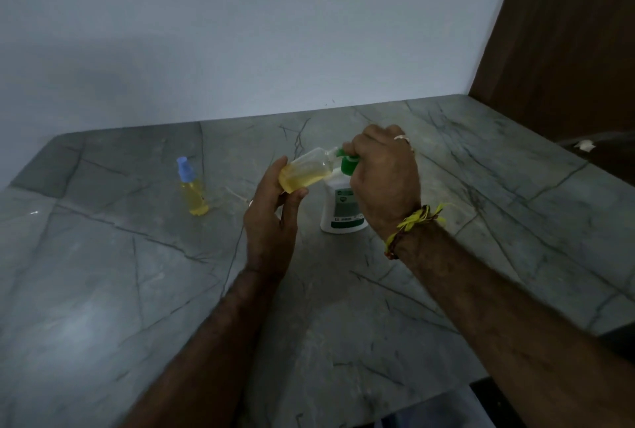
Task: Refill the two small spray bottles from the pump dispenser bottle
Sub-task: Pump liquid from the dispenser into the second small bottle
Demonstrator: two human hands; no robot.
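My left hand holds a small clear spray bottle with no cap, tilted so its open neck points right at the green pump nozzle. Yellow liquid fills roughly its lower half. My right hand rests on top of the green pump head of the white pump dispenser bottle, which stands upright on the grey marble table. A second small spray bottle, full of yellow liquid and topped with a blue cap, stands upright to the left, apart from both hands.
A thin spray tube with its cap piece lies on the table between the two small bottles. A white wall runs behind the table. A brown wooden panel rises at the right. The table's right edge drops off near a white scrap.
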